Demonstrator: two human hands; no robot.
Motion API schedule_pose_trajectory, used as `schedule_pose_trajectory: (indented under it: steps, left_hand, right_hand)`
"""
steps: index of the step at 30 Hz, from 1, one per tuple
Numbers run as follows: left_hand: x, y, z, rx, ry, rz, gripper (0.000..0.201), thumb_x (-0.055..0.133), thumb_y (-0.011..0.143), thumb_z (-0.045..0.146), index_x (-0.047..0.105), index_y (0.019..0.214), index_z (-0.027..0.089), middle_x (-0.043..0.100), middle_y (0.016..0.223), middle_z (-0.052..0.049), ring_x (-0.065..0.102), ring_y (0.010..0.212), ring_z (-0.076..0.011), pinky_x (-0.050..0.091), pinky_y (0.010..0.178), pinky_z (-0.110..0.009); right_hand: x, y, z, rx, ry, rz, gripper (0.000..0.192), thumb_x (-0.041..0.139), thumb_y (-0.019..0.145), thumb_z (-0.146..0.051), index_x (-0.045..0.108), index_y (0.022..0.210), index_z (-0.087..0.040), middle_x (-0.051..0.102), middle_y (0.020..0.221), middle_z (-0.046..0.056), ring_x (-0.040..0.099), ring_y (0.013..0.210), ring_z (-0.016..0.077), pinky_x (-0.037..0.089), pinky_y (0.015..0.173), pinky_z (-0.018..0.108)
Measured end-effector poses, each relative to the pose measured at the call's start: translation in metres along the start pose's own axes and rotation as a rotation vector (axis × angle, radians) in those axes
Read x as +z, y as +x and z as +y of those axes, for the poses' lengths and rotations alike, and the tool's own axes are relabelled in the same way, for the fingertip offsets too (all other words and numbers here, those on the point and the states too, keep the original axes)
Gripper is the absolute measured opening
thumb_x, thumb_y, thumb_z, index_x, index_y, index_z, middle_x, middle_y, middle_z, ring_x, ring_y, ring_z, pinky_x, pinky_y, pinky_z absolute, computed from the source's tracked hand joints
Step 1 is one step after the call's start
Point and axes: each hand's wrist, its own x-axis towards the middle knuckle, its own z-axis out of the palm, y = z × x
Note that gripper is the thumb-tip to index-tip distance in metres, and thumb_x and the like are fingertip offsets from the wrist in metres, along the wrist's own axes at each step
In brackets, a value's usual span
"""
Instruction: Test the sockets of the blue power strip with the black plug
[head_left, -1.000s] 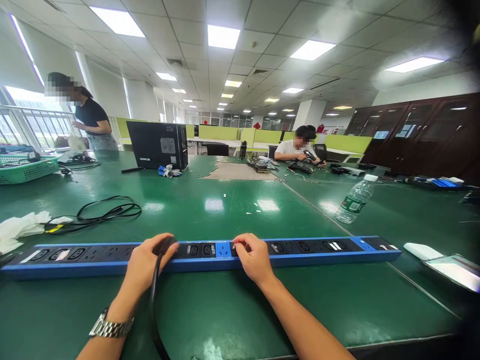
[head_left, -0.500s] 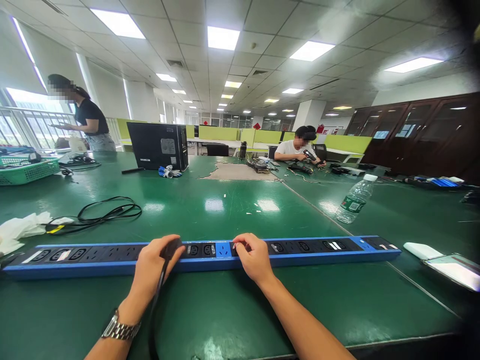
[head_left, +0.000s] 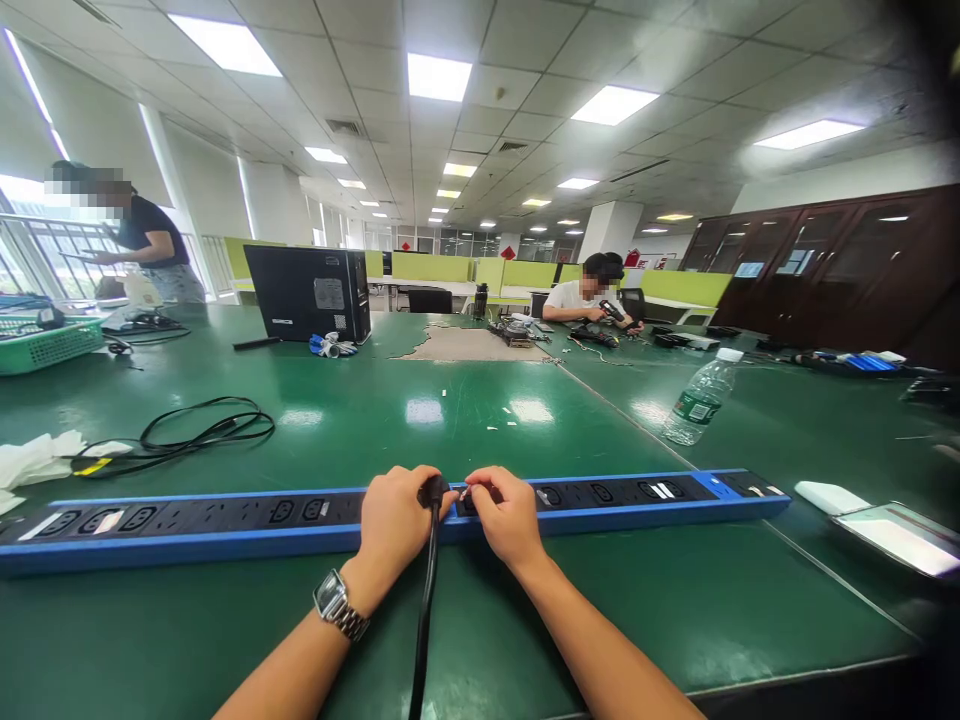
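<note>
The long blue and black power strip lay flat on the shiny green table. No writing on it could be read. The left hand gripped a black plug at the strip's middle, having slid right from before. The right hand stayed curled, fingertips pressing the strip beside the plug.

My left hand covers most of the black plug, so I cannot tell whether it sits in a socket. My right hand hides the sockets beneath it. The blue power strip runs off the left edge. The plug's cable leaves at the bottom edge. The socket markings are too small to read.
</note>
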Motion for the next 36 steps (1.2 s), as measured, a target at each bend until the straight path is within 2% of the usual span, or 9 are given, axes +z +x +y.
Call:
schedule_pose_trajectory:
  steps: [7,11,14,17,22,26,29,33,36]
  left_hand:
    - [0.002,-0.003,-0.003,0.095,0.0,-0.035,0.024,0.07,0.082,0.04,0.07,0.099,0.022,0.073,0.093,-0.005,0.063,0.089,-0.024,0.046,0.076,-0.035]
    - [0.006,-0.006,-0.001,0.151,0.02,-0.053,0.024,0.069,0.083,0.038,0.069,0.101,0.022,0.071,0.096,-0.005,0.061,0.092,-0.0244,0.045,0.077,-0.036]
    - [0.008,-0.01,-0.001,0.17,0.016,-0.068,0.025,0.067,0.083,0.034,0.067,0.106,0.023,0.07,0.101,-0.005,0.06,0.095,-0.0241,0.045,0.08,-0.037]
    - [0.009,-0.015,0.001,0.149,0.063,-0.062,0.043,0.068,0.078,0.027,0.06,0.12,0.02,0.068,0.11,-0.008,0.059,0.103,-0.0262,0.044,0.088,-0.04]
    - [0.009,-0.019,0.004,0.069,0.166,-0.066,0.061,0.056,0.076,0.012,0.046,0.136,0.013,0.066,0.116,-0.013,0.058,0.111,-0.0275,0.038,0.099,-0.045]
    - [0.011,-0.019,0.004,0.069,0.169,-0.091,0.058,0.052,0.081,0.014,0.044,0.138,0.012,0.067,0.116,-0.013,0.059,0.111,-0.026,0.039,0.099,-0.043]
    - [0.012,-0.018,0.003,0.055,0.169,-0.087,0.061,0.058,0.082,0.024,0.042,0.139,0.01,0.066,0.118,-0.014,0.059,0.111,-0.0273,0.039,0.099,-0.044]
    - [0.011,-0.019,0.002,0.061,0.165,-0.092,0.081,0.073,0.073,0.046,0.042,0.139,0.011,0.066,0.118,-0.015,0.059,0.111,-0.0302,0.039,0.1,-0.045]
    - [0.01,-0.019,0.001,0.068,0.166,-0.077,0.084,0.076,0.07,0.052,0.042,0.138,0.016,0.067,0.116,-0.014,0.06,0.109,-0.03,0.04,0.099,-0.045]
  right_hand:
    - [-0.001,0.002,0.001,0.027,0.065,0.078,0.017,0.05,0.078,-0.022,0.067,0.074,-0.02,0.068,0.07,0.002,0.061,0.065,0.0166,0.047,0.063,0.028]
    - [-0.002,0.002,-0.003,-0.056,-0.032,-0.068,0.017,0.047,0.073,-0.017,0.064,0.074,-0.021,0.066,0.072,0.002,0.058,0.069,0.0179,0.045,0.066,0.03]
    - [-0.007,0.002,-0.007,-0.149,-0.109,-0.198,0.028,0.048,0.067,-0.015,0.063,0.09,-0.021,0.068,0.091,0.004,0.058,0.087,0.0213,0.045,0.079,0.035]
    - [-0.011,0.002,-0.012,-0.227,-0.169,-0.285,0.04,0.054,0.068,-0.017,0.06,0.107,-0.021,0.065,0.11,0.006,0.054,0.103,0.0241,0.041,0.091,0.04]
    - [-0.002,-0.004,-0.014,-0.313,-0.316,-0.321,0.033,0.065,0.075,-0.025,0.062,0.108,-0.02,0.068,0.106,0.006,0.055,0.099,0.0249,0.039,0.09,0.041]
    - [0.007,-0.008,-0.013,-0.37,-0.348,-0.236,0.021,0.06,0.085,-0.028,0.063,0.104,-0.019,0.07,0.097,0.006,0.058,0.091,0.0235,0.04,0.081,0.039]
    - [0.005,-0.004,-0.014,-0.438,-0.305,-0.053,0.023,0.057,0.089,-0.031,0.061,0.107,-0.018,0.07,0.099,0.007,0.06,0.091,0.0224,0.042,0.081,0.037]
    - [-0.016,0.008,-0.008,-0.408,-0.315,0.294,0.024,0.059,0.087,-0.033,0.062,0.106,-0.018,0.07,0.097,0.008,0.063,0.089,0.0213,0.046,0.082,0.036]
    - [-0.039,0.014,0.008,-0.258,-0.35,0.365,0.024,0.055,0.084,-0.037,0.066,0.096,-0.019,0.071,0.09,0.006,0.065,0.083,0.0218,0.048,0.081,0.036]
